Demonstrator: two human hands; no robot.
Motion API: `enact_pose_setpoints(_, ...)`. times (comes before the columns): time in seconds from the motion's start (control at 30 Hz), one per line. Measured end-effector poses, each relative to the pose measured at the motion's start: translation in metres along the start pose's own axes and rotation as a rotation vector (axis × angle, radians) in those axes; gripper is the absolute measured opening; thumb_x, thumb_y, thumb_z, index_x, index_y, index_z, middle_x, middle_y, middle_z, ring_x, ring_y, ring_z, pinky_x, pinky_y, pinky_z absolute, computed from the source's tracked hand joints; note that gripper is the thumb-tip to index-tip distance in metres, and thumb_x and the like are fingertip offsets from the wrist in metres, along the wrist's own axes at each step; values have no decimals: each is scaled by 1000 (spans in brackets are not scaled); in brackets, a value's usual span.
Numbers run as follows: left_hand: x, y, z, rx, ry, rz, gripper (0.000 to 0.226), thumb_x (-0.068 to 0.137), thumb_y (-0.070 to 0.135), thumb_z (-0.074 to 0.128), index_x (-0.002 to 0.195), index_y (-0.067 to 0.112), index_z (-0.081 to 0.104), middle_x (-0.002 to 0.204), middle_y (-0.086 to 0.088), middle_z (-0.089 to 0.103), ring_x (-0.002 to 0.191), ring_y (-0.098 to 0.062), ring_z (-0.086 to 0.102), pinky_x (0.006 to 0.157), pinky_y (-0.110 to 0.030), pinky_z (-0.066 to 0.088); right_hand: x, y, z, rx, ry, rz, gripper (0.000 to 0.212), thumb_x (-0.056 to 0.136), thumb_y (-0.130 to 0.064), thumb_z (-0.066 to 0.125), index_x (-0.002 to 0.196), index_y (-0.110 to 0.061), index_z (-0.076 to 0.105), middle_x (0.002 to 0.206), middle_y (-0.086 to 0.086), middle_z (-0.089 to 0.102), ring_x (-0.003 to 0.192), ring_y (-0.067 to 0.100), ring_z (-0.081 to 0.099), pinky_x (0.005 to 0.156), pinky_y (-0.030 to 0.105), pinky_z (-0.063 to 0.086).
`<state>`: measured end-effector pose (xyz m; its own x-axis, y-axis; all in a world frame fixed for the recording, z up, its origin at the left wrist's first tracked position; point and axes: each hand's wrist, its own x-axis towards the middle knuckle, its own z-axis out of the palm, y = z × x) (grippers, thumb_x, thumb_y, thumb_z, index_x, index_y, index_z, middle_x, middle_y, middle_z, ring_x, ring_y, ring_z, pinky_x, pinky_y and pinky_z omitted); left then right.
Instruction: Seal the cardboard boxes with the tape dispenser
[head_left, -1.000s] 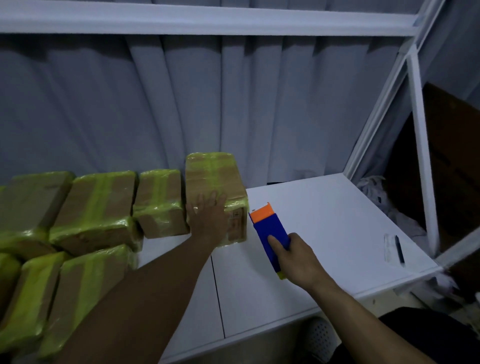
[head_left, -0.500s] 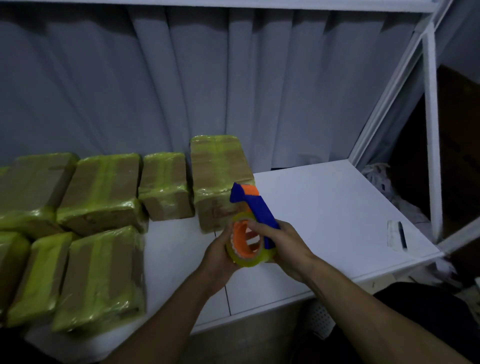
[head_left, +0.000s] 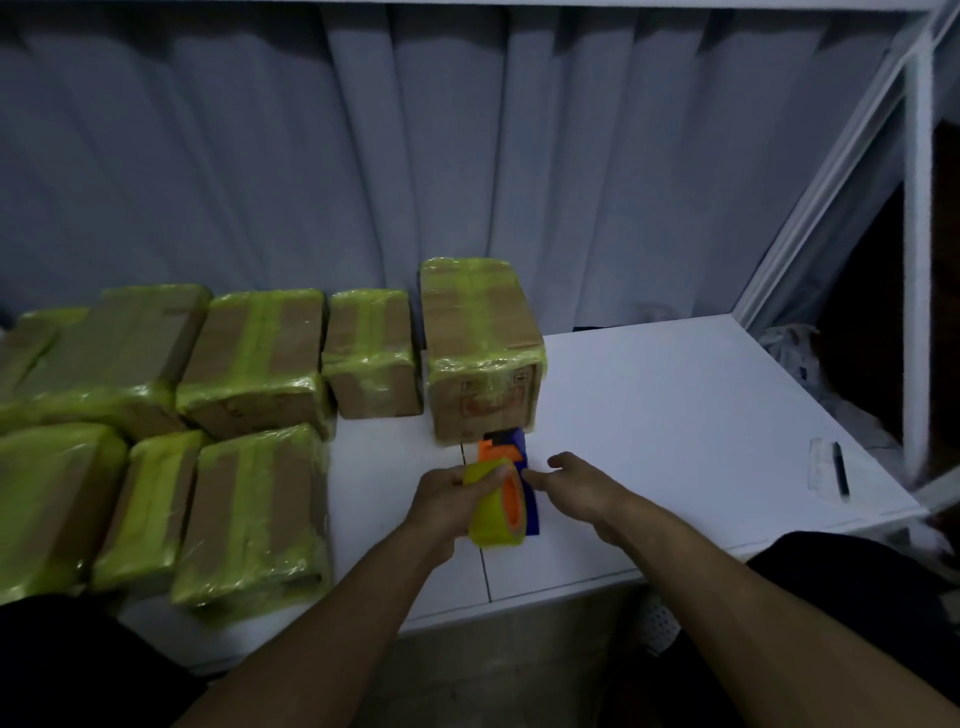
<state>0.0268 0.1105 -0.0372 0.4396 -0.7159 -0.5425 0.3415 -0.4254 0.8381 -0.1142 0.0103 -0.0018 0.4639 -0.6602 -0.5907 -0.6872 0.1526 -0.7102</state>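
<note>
A blue and orange tape dispenser (head_left: 522, 457) with a yellow-green tape roll (head_left: 491, 512) hangs above the white table (head_left: 675, 415). My left hand (head_left: 447, 499) grips the tape roll from the left. My right hand (head_left: 576, 483) hovers just right of the dispenser with relaxed, spread fingers, its fingertips near the blue handle. Just behind the dispenser stands a tall cardboard box (head_left: 480, 353) wrapped in yellow-green tape.
Several more taped cardboard boxes (head_left: 254, 358) fill the table's left side in two rows. A black pen (head_left: 839, 467) and a clear strip lie near the right edge. A grey curtain hangs behind; a white frame post (head_left: 917, 260) stands right.
My right hand has let go of the dispenser and drawn slightly right. My left hand now holds the roll alone, and the dispenser has turned so the roll faces me.
</note>
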Motion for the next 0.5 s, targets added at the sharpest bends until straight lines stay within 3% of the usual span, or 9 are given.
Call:
enact_pose_setpoints(0.1, 9, -13, 13, 86, 64, -26, 30, 76, 40, 85, 88, 16, 73, 92, -7, 75, 86, -23, 73, 83, -43, 60, 1, 6, -2, -109, 27, -3, 71, 103, -44, 56, 159, -10, 28, 161, 9, 37, 143, 26, 42, 104, 31, 37)
enact_pose_setpoints(0.2, 20, -19, 25, 201, 77, -9, 22, 82, 36, 81, 82, 17, 71, 92, -11, 74, 87, -28, 72, 86, -48, 59, -1, 13, -7, -233, 48, -45, 76, 100, -43, 62, 159, -10, 26, 160, 11, 37, 141, 27, 45, 105, 31, 39)
enact_pose_setpoints(0.33, 29, -18, 34, 282, 59, 5, 35, 83, 40, 78, 96, 8, 73, 97, -11, 73, 89, -27, 71, 86, -47, 58, 0, 23, -16, -353, 96, -73, 75, 100, -37, 63, 159, -10, 25, 160, 15, 35, 140, 29, 46, 107, 31, 40)
enact_pose_setpoints(0.4, 26, -10, 34, 293, 67, -13, 40, 84, 40, 77, 102, 6, 65, 108, -11, 69, 98, -30, 68, 88, -45, 58, -1, 22, -18, -382, 130, -112, 74, 100, -38, 64, 158, -11, 27, 160, 14, 34, 140, 29, 46, 108, 32, 40)
enact_pose_setpoints(0.5, 16, 7, 29, 313, 57, -37, 58, 89, 38, 72, 135, 11, 49, 130, -12, 57, 113, -31, 60, 79, -38, 53, -9, 9, -23, -375, 188, -155, 77, 98, -41, 66, 158, -10, 27, 159, 14, 36, 141, 29, 45, 109, 33, 40)
